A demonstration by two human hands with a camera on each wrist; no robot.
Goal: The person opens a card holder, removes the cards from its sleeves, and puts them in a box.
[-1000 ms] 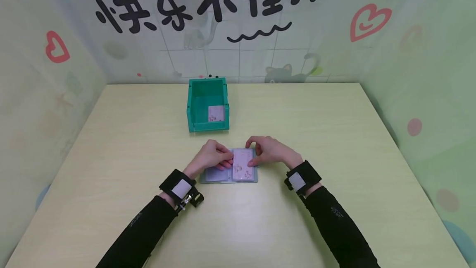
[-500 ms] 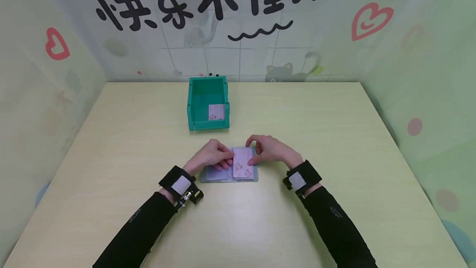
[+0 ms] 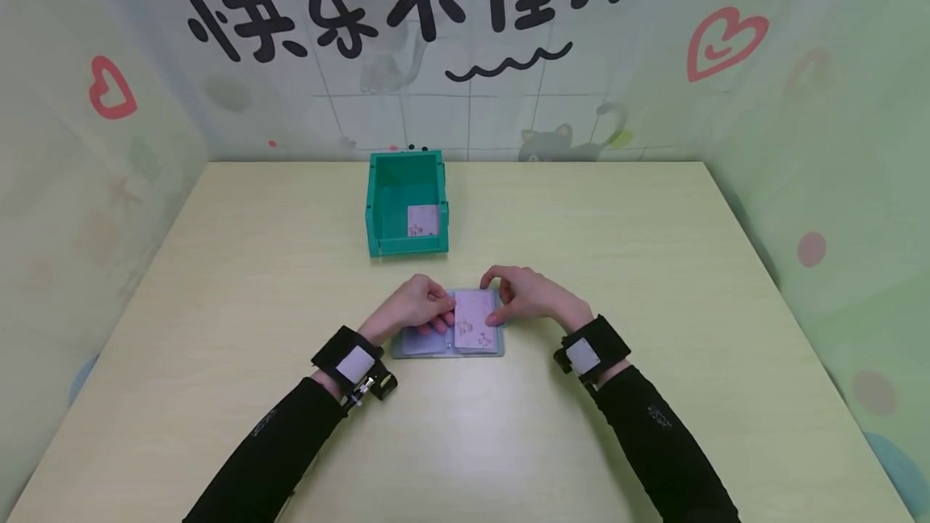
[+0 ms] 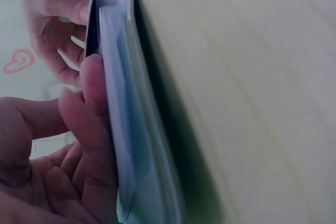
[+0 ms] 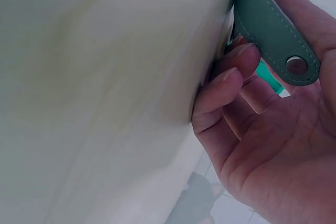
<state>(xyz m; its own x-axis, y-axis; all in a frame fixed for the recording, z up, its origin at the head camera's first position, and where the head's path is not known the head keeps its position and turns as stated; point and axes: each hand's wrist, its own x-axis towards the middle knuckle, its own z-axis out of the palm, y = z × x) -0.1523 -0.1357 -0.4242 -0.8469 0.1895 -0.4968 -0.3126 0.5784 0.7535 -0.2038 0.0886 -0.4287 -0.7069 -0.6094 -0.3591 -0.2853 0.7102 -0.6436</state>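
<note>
Lying open on the pale wooden tabletop (image 3: pixel 508 426), the grey-green soft card wallet (image 3: pixel 447 334) sat just before the teal plastic bin (image 3: pixel 405 204). Left hand (image 3: pixel 414 309) pinched its left page; right hand (image 3: pixel 526 295) gripped the pink printed card (image 3: pixel 474 323). Card looked light, stiff, slippery, best held by its edges. Barely anything had shifted from a second earlier.

Both arms in black sleeves, reaching forward and angled inward, a black strap with a grey patch on each wrist. Left hand (image 3: pixel 412 307) palm down, fingers curled, tips pointing right. Right hand (image 3: pixel 525 294) arched, fingers bent, thumb and forefinger tips down. The two hands near each other, not touching.
</note>
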